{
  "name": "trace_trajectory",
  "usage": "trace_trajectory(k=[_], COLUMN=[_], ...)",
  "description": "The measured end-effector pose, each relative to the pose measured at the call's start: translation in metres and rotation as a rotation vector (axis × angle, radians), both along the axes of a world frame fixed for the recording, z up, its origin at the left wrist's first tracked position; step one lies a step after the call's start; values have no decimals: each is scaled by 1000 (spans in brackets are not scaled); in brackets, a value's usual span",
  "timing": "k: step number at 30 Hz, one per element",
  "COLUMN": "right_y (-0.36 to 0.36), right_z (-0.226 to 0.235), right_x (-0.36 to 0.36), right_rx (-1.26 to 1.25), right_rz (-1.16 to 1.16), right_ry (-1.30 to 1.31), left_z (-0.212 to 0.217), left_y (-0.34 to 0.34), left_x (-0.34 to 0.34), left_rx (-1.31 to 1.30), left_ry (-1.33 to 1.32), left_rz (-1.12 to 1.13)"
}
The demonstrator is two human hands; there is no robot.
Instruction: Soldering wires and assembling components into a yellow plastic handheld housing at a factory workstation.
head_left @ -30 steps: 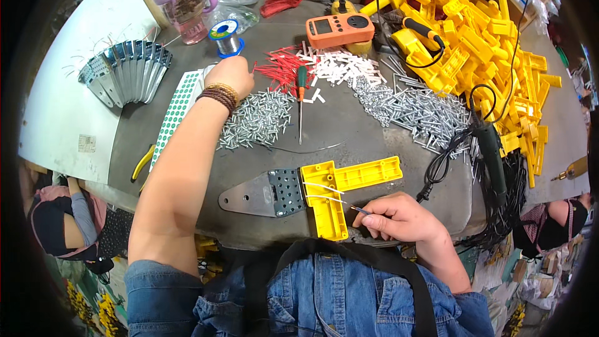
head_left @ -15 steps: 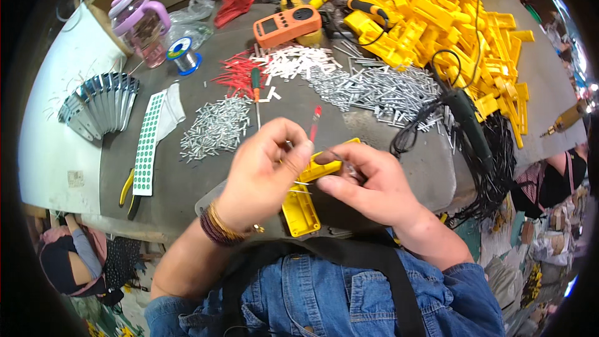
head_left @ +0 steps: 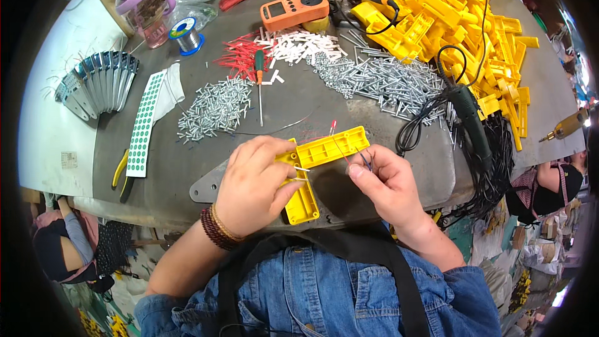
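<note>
An L-shaped yellow plastic casing (head_left: 332, 146) lies in front of me with its hollow side up. My left hand (head_left: 257, 171) is curled over the casing's left end, its fingertips hidden against it. Two thin metal pins (head_left: 303, 170) stick out near the corner, beside that thumb. On the right, my right hand (head_left: 390, 182) pinches thin wires (head_left: 367, 161), one red and one dark. The red one runs up across the casing to a small red tip (head_left: 333, 125). Another thin dark wire (head_left: 274, 131) trails over the mat behind my left hand.
Piles of short screws (head_left: 215, 109), long screws (head_left: 393, 84), white sleeves (head_left: 299, 45) and yellow casings (head_left: 430, 12) cover the far side. A screwdriver (head_left: 259, 81) lies ahead. Pliers (head_left: 125, 175) and a green-dotted sticker sheet (head_left: 145, 128) lie left; a corded black tool (head_left: 469, 122) lies right.
My hands have moved apart. The left has shifted down and left onto the casing; the right has drawn away rightward with the wires. More of the casing shows between them.
</note>
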State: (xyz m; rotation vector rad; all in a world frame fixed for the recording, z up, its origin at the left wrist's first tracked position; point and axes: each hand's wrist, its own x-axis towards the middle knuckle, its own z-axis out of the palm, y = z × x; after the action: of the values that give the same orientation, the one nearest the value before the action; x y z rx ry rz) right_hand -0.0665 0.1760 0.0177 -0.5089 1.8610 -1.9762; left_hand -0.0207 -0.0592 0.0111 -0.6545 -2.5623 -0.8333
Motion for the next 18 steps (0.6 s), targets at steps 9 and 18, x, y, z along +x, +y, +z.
trace_trajectory(k=[9, 18], right_y=[-16, -21], right_z=[15, 14], right_x=[6, 7], right_rx=[665, 532], right_rz=[228, 263], right_ry=[568, 477], left_z=[-9, 2], left_y=[10, 18], left_x=[23, 22], left_rx=[22, -99], left_ry=[158, 209], left_rz=[-6, 123])
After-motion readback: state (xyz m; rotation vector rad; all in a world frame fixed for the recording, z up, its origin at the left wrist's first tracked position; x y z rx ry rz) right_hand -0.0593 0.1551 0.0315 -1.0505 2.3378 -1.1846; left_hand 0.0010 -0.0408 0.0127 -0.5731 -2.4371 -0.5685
